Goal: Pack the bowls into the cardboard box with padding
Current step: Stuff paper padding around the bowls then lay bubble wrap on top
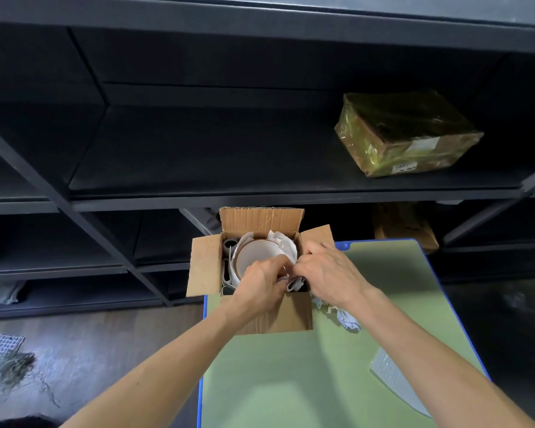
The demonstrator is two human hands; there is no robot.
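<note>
White-glazed with a brown rim, the bowl (255,257) sits mid-way inside the open cardboard box (278,319), which stands at the 11 o'clock corner of the table (291,381). White paper (280,242) is bunched round the bowl from 12 to 5 o'clock. Whether other bowls lie under it I cannot tell.

At the bowl's 4 o'clock rim the left hand (261,282) and right hand (328,270) meet, fingers curled, both apparently pinching that paper. A hard tug could tear the sheet or tip the bowl against the wall. The 9 o'clock side looks thinly padded, so the rim could knock there.

The box's left flap overhangs the table's edge, so a sideways push might slide the box off. More crumpled paper (337,313) lies just beside the box at 4 o'clock, and a bubble wrap sheet (393,378) lies further off at 5 o'clock.
</note>
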